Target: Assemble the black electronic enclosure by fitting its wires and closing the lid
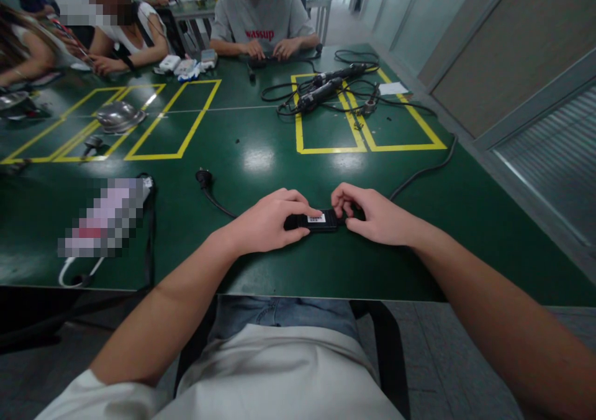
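Observation:
A small black power adapter (329, 221) with a white label lies flat near the front of the green table. My left hand (274, 220) is closed over its left part, thumb at the near edge and index finger on top by the label. At the adapter's right end, my right hand (372, 215) has its fingers curled around the black cable (342, 220), partly hiding it. To the left, a cord ends in a black mains plug (203, 178) on the table. Past my right wrist, a dark cable (423, 170) runs toward the back right.
Yellow tape outlines (330, 151) mark the green table (251, 137). Black handheld tools (321, 94) with tangled cables lie at the back right. A metal bowl (118, 117) and a strapped phone-like item (107, 218) are on the left. A person (265, 19) sits opposite, hands on a dark object.

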`<state>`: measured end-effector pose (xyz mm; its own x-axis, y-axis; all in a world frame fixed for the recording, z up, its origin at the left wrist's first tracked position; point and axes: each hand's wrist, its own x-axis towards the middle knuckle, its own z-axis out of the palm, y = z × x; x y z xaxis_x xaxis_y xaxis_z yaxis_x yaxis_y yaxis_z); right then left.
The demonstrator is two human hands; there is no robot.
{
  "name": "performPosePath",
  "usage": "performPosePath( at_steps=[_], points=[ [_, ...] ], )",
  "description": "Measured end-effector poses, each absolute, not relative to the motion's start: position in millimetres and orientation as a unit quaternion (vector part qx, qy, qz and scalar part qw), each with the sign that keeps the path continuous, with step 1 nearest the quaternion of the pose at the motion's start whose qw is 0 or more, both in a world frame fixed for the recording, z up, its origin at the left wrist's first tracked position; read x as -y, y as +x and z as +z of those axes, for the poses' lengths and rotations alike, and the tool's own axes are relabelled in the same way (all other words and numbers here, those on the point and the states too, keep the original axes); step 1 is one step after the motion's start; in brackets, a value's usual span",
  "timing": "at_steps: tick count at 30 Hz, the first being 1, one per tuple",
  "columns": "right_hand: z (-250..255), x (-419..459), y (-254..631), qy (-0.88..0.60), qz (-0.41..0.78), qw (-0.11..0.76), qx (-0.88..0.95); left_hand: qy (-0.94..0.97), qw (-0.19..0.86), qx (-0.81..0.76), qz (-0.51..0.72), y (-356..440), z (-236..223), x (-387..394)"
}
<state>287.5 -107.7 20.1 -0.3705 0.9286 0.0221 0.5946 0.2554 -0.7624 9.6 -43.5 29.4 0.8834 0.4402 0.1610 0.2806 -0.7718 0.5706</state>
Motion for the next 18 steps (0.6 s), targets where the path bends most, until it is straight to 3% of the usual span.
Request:
performPosePath(
  at_steps=[18],
  points=[
    [14.1, 108.0, 287.8, -0.503, 0.329, 0.262, 0.755, 0.908, 0.288, -0.235, 0.192, 9.7, 22.4, 38.9]
  ],
)
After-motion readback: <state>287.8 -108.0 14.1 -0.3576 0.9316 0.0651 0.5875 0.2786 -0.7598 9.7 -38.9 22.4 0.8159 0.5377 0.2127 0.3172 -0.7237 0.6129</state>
